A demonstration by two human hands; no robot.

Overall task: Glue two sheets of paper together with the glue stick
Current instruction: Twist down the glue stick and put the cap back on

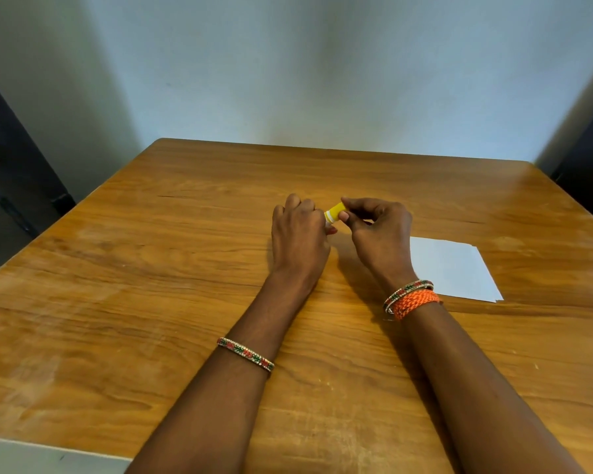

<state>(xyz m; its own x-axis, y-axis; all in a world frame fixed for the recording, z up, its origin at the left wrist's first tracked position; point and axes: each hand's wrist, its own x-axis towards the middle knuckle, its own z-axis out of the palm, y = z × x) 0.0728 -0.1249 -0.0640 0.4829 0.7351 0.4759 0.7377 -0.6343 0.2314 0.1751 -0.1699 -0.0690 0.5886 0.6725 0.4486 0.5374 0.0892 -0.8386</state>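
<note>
— Glue stick (pixel 335 212)? Mostly hidden — only a yellow end shows, pinched by the right hand (pixel 379 234), body buried in the curled left hand (pixel 300 234), above the table's (pixel 151 268) middle.

— And the paper (pixel 454 268)? White, near the right edge, partly covered by the right wrist; sheet count unclear.

A single wide-angle view comes from the person's head, facing forward and steeply down onto the wooden desk (pixel 151 268). It sits close: both forearms enter from the near edge and reach toward the middle. The desk's far edge meets a pale wall (pixel 322 80) above, with dark strips at far left and right.
</note>
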